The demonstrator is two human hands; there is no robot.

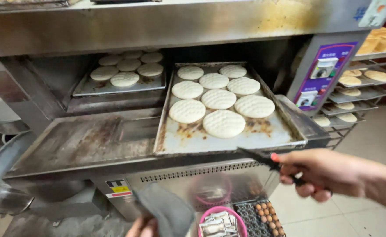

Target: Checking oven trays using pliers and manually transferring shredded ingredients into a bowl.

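The right hand (320, 173) grips thin black tongs (263, 160) whose tip touches the near edge of the baking tray (228, 139) at twelve o'clock, while the left hand (142, 227), at seven o'clock, clutches a grey cloth (166, 213).

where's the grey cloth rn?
Head view, bottom centre-left: the grey cloth is in the left hand, below the open oven door, left of the pink basket.

Black tongs (263, 161) point at a steel tray (228, 142) of pale dough rounds (219, 98)
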